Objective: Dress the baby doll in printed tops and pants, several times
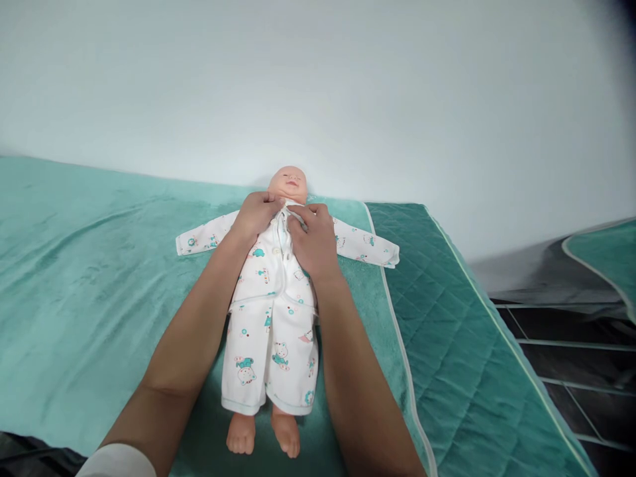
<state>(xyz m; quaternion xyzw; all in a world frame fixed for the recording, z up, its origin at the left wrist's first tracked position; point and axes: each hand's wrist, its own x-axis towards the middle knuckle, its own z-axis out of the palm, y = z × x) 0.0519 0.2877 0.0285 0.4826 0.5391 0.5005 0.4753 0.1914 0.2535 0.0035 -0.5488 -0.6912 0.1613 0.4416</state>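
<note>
1. doll (273, 301), dressed, lies on its back at the centre, head (289, 180) at twelve o'clock, bare feet (242, 434) at six.
2. its white printed jacket (261, 271) has one sleeve stretching towards nine o'clock and the other towards three, past the edge of the light green blanket (89, 278) under the doll.
3. the person's left hand (259, 211) comes from seven o'clock, its fingertips touching the jacket's collar just below the chin; one cannot tell whether they are clamped on the cloth.
4. the right hand (314, 237) comes from five o'clock, fingers bent against the jacket's upper front, just beside the left; its grip cannot be told either.
5. printed trousers (243, 348) cover the legs.
6. a darker quilted cover (447, 331) spreads at four o'clock; a pale wall (318, 86) rises at twelve.
</note>
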